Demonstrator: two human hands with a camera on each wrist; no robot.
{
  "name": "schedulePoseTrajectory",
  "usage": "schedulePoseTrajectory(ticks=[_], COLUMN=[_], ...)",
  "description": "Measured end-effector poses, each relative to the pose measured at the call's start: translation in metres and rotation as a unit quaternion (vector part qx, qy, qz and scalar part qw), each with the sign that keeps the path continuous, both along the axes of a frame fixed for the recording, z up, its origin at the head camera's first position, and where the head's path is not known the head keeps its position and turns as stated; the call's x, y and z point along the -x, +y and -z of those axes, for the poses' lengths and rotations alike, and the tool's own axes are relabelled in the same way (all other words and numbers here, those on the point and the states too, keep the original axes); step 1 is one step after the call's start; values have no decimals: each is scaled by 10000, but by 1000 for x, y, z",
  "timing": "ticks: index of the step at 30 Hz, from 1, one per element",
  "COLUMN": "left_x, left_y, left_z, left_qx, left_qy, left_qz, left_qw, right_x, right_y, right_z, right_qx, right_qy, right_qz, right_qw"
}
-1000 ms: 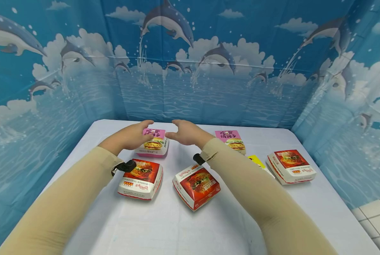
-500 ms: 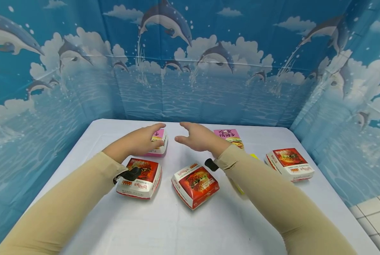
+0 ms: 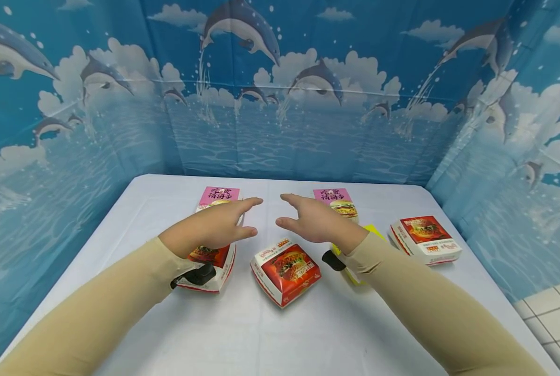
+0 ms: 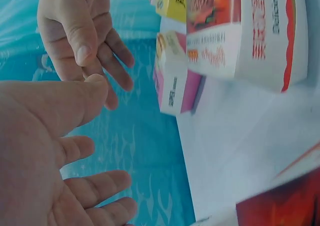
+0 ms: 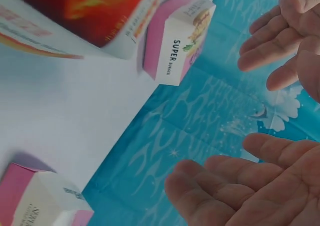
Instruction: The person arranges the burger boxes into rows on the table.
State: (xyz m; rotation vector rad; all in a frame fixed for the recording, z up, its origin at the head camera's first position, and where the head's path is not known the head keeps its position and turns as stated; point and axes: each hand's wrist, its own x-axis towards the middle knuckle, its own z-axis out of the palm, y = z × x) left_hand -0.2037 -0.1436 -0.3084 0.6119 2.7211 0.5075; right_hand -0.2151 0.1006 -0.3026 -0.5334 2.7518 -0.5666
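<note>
My left hand (image 3: 211, 224) and right hand (image 3: 319, 219) hover over the table, palms facing each other with a gap between them. Both hold nothing, their fingers extended. Below the gap lies a red-and-white burger box (image 3: 289, 271), turned at an angle. Another red-and-white burger box (image 3: 223, 263) is partly hidden under the left hand and wrist. Behind that hand a pink burger box (image 3: 218, 194) shows its top. A second pink burger box (image 3: 333, 197) stands behind the right hand. In the right wrist view, a pink box (image 5: 175, 40) reads "SUPER BURGER".
A yellow box (image 3: 375, 231) is mostly covered by the right forearm. At the right side of the white-covered table (image 3: 261, 339) sits another red-and-white burger box (image 3: 427, 237). A blue dolphin-print curtain (image 3: 280, 130) hangs along the back and sides.
Both hands have moved right and closer to me, from around the left pink box to above the middle red box. The boxes stay where they were.
</note>
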Motion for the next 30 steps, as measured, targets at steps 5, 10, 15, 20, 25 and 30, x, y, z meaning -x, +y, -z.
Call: schedulePoseTrajectory(ticks=[5, 10, 15, 20, 25, 30], left_x=[-17, -34, -47, -55, -61, -66], left_y=[10, 21, 29, 36, 42, 46], left_z=[7, 16, 30, 45, 56, 64], left_qx=[30, 154, 216, 352, 432, 437], left_qy=[-63, -179, -190, -35, -68, 11], left_qz=[234, 188, 138, 121, 55, 13], left_qw=[9997, 9995, 9995, 9993, 9990, 9990], right_x=[-14, -28, -40, -49, -52, -55], right_y=[12, 25, 34, 39, 41, 41], right_z=[13, 30, 49, 66, 74, 80], right_qx=[13, 41, 135, 182, 232, 216], right_qy=[-79, -87, -321, -494, -549, -658], right_qz=[40, 80, 185, 98, 118, 184], right_qw=[10000, 9999, 9992, 9986, 9982, 9974])
